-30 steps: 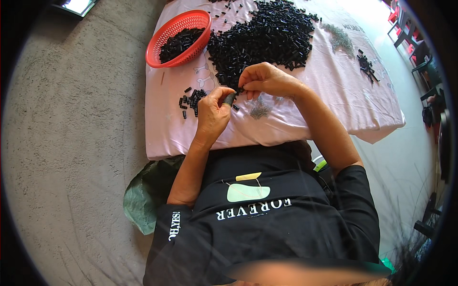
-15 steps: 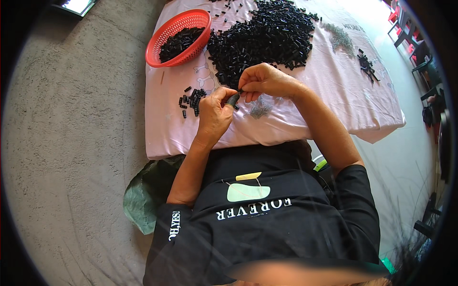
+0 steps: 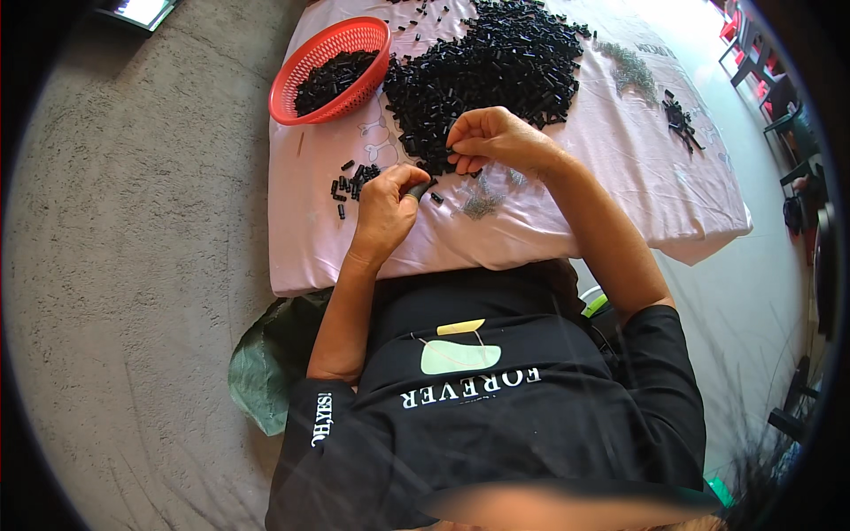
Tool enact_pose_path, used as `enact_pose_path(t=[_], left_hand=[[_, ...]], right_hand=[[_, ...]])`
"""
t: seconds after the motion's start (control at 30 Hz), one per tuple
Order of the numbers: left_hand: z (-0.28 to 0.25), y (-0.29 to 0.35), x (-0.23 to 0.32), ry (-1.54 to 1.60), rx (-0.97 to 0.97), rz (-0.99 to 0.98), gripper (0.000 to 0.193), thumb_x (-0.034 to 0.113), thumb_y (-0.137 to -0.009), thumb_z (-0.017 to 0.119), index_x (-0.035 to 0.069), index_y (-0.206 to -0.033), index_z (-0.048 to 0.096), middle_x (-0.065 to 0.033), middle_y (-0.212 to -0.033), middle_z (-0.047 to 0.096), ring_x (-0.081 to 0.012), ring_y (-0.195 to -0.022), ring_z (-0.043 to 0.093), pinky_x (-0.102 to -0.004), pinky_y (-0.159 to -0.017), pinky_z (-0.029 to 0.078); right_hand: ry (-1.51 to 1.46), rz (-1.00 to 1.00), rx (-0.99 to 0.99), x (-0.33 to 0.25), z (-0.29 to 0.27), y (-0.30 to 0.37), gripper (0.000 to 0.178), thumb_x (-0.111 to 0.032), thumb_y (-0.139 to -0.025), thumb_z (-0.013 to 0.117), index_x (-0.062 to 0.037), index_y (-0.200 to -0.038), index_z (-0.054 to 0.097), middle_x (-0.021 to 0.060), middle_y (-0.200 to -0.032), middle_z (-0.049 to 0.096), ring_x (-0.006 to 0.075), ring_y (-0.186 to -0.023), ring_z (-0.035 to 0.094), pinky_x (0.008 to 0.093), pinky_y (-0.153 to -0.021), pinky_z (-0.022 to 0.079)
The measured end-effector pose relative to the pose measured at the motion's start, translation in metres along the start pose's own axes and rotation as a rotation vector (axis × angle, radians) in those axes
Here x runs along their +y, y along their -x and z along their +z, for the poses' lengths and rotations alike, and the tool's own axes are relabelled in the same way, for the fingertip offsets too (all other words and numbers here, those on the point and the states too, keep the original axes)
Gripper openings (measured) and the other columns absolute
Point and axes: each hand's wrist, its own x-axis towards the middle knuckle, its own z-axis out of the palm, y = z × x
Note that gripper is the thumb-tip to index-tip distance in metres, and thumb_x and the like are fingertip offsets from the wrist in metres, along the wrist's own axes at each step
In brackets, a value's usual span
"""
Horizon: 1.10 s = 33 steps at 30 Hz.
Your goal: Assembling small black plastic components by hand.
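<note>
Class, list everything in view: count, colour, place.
Tablecloth: one, pink, upper middle
Basket: one, red, tablecloth's left
Basket's pieces: many, black, inside
Large heap: one, black, centre top
Small cluster: one, black, below basket
Second cluster: one, black, tablecloth's right
Fine bits: many, grey, centre, right
Stick: one, brown, below basket
Bag: one, green, lower left
Screen: one, white, top left
Chairs: several, dark, right
Floor: one, grey, surrounding
Shirt: one, black, bottom
Left hand: one, bare, by cluster
Right hand: one, bare, near heap
</note>
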Motion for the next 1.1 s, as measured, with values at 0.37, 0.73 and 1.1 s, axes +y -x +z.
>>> enact_pose_path(t=[0.37,0.73,1.1], left_hand=[[0.007,-0.007,-0.003,-0.257,0.027,0.177,0.026,-0.008,-0.072,0.055,0.005,-0.091,0.068,-0.0140,-0.090,0.065,-0.0332,-0.084,0.065,-0.0410,-0.077,0.052],[0.010,-0.011,0.000,-0.499,-0.072,0.245,0.022,-0.006,-0.073,0.052,0.002,-0.092,0.061,-0.0150,-0.089,0.062,-0.0352,-0.086,0.063,-0.0422,-0.079,0.050],[-0.001,-0.009,0.009,-0.173,0.020,0.205,0.038,-0.013,-0.073,0.048,0.001,-0.104,0.064,-0.0147,-0.094,0.063,-0.0294,-0.089,0.065,-0.0353,-0.083,0.051]], right_hand=[[0.026,0.020,-0.014,0.003,0.003,-0.001,0.011,-0.005,-0.095,0.059,0.0013,-0.102,0.063,0.0084,-0.089,0.070,0.0100,-0.074,0.067,0.0222,-0.070,0.056],[0.011,0.032,-0.013,0.000,0.002,0.002,0.012,-0.011,-0.096,0.060,-0.0014,-0.102,0.064,0.0047,-0.087,0.069,0.0079,-0.072,0.066,0.0204,-0.066,0.053],[-0.024,0.024,-0.052,0.002,0.001,0.002,0.013,-0.010,-0.095,0.061,-0.0010,-0.103,0.065,0.0054,-0.087,0.069,0.0092,-0.073,0.067,0.0204,-0.067,0.055]])
